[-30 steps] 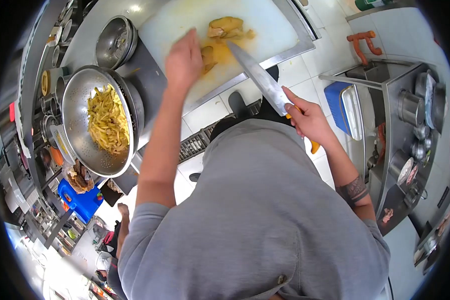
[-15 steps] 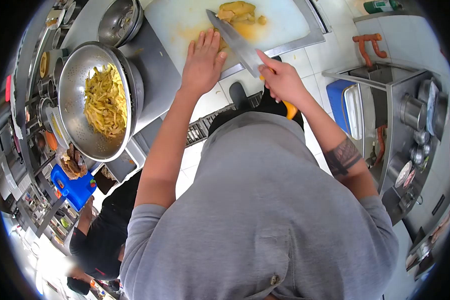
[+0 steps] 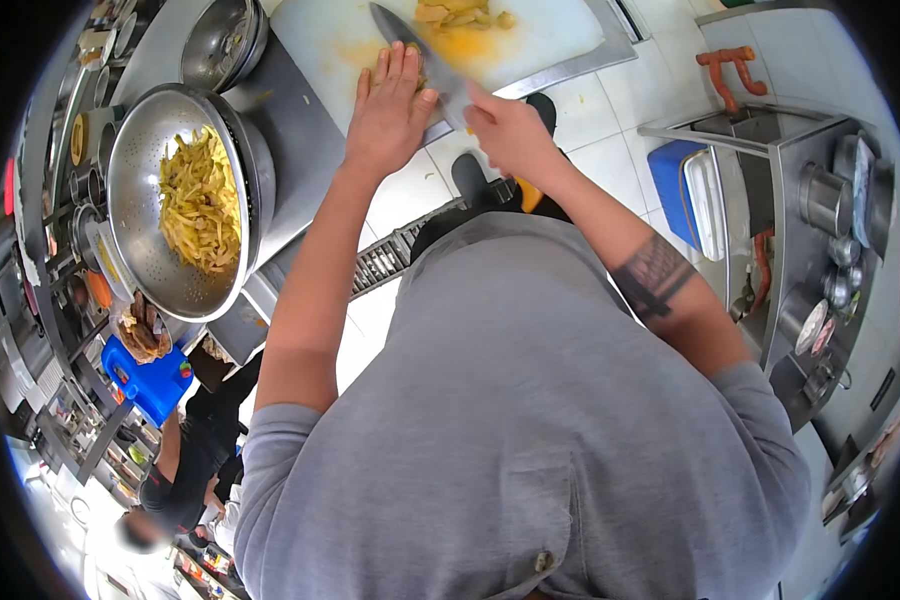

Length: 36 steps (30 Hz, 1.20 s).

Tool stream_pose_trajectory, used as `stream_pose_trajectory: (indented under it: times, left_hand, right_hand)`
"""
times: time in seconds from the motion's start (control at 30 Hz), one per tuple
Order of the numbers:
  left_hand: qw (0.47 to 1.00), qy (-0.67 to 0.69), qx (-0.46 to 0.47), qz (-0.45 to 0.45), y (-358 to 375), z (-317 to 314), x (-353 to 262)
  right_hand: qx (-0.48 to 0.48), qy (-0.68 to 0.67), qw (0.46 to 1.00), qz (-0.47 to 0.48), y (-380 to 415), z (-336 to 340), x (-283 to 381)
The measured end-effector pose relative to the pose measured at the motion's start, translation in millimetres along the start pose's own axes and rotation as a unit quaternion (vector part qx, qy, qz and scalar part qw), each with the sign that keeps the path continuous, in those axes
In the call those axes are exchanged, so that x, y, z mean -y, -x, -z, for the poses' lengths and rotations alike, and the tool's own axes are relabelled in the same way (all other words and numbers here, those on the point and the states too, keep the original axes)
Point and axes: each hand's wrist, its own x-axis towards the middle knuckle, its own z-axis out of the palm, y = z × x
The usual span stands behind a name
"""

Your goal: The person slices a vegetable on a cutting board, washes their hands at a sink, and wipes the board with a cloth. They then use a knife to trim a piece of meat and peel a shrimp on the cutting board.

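My right hand (image 3: 510,135) is wrapped around the orange handle of a large kitchen knife (image 3: 432,68). Its broad blade slants up and left across the white cutting board (image 3: 555,35), close beside my left hand (image 3: 388,115). That left hand lies flat with fingers stretched, pressing on a yellowish piece of food that it mostly covers. Just past the blade sit soft yellow pieces (image 3: 455,14), with orange-yellow juice smeared around them. I cannot make out exactly what food this is.
On the steel counter to the left, a perforated colander (image 3: 135,150) holds many yellow-green strips (image 3: 202,205). Metal bowls (image 3: 220,45) stand behind it. A co-worker in black (image 3: 195,450) is at lower left near a blue jug (image 3: 148,378). Steel shelving with pots (image 3: 825,200) stands right.
The knife and my right hand have shifted left, bringing the blade against or very near my left fingers. My left hand stays flat on the food. The co-worker has moved slightly.
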Motion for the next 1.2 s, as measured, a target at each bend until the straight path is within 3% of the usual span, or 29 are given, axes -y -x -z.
stream_pose_trajectory:
  times: [0.07, 0.17, 0.33, 0.47, 0.63, 0.83, 1.0, 1.07, 1.1, 1.17, 1.2]
  left_hand:
    - [1.000, 0.005, -0.001, 0.007, -1, 1, 0]
    - [1.000, -0.010, -0.003, -0.001, 0, 0, 1]
    - [1.000, -0.007, -0.022, -0.008, 0, -2, 2]
    - [0.999, -0.038, -0.019, 0.005, 1, 0, 1]
    - [0.999, -0.033, -0.042, 0.009, 1, -6, 2]
    - [0.999, -0.046, -0.025, 0.014, -2, 0, 4]
    - [0.999, -0.036, -0.009, 0.017, 2, 1, 11]
    - [0.993, 0.039, -0.109, -0.012, 2, 3, 15]
    - [0.993, 0.040, -0.112, -0.008, 1, 8, 12]
    - [0.968, 0.104, -0.155, 0.168, -3, 22, 2]
    - [0.967, 0.105, -0.159, 0.171, -6, 25, -1]
  right_hand:
    - [-0.015, -0.016, 0.999, 0.023, -2, -2, 3]
    - [0.028, -0.002, 0.999, -0.026, 22, 4, 5]
    - [-0.029, 0.029, 0.996, 0.079, 11, -22, -17]
    - [-0.059, 0.064, 0.992, 0.092, 8, -27, -13]
    - [0.002, 0.094, 0.994, 0.061, 65, -1, -20]
    - [-0.002, 0.086, 0.995, 0.045, 68, 9, -20]
    - [0.056, 0.096, 0.994, -0.009, 108, 68, -18]
    - [0.078, 0.114, 0.988, -0.071, 125, 92, -16]
    - [0.081, 0.118, 0.987, -0.070, 132, 98, -16]
    - [0.034, 0.093, 0.983, -0.153, 139, 107, -15]
    - [0.036, 0.098, 0.983, -0.151, 137, 105, -17]
